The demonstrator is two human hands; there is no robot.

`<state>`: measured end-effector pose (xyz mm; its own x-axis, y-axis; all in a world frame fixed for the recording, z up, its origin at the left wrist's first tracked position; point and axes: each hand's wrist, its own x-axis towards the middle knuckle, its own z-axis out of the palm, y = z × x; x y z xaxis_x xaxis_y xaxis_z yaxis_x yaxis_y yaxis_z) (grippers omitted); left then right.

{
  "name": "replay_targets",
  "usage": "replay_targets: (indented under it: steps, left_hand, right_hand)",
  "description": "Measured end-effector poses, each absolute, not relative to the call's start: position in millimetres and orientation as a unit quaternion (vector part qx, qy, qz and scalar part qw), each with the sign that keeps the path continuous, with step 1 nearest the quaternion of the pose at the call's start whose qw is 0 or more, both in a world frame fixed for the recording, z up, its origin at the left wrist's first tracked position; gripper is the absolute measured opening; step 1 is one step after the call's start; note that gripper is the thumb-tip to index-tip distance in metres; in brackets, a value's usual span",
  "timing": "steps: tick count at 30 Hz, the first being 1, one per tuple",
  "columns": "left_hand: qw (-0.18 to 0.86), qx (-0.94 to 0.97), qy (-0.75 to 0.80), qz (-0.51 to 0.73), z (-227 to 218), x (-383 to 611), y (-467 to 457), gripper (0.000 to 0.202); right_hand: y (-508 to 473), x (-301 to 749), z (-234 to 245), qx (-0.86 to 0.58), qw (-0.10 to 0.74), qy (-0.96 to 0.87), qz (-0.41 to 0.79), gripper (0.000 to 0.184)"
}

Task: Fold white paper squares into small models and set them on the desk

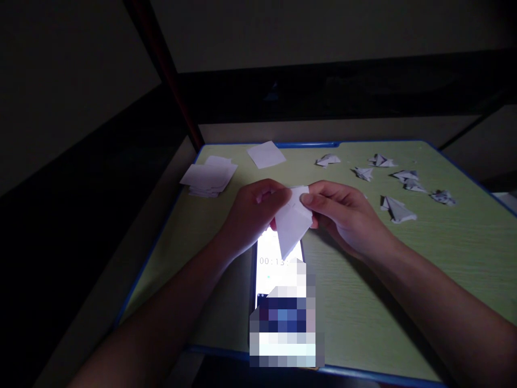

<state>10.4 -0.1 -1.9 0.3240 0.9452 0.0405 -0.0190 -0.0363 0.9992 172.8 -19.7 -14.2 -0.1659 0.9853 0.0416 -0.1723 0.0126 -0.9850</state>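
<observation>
Between my two hands is a folded piece of white paper [294, 226], its pointed end hanging down toward me. My left hand [258, 207] pinches its upper left edge, thumb on the near face. At the upper right edge my right hand [343, 213] grips it the same way, thumb across the front. The fingers behind the paper are mostly hidden. Directly below lies a lit phone [269, 277] showing timer digits, partly covered by the paper; its lower part is blurred into blocks.
A stack of white paper sheets [210, 175] lies at the table's left edge, with a single square sheet [266, 154] at the back. Several small folded paper figures [398, 209] are scattered on the right. The green table [456, 269] has a blue rim. The surroundings are dark.
</observation>
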Motion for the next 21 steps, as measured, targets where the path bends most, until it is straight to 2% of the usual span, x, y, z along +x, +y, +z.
replay_targets:
  steps: [21]
  left_hand:
    - [0.519, 0.646, 0.414, 0.377, 3.0, 7.9, -5.0, 0.020]
  right_hand:
    - [-18.7, 173.4, -16.1, -0.404, 0.500, -0.495, 0.585, 0.015]
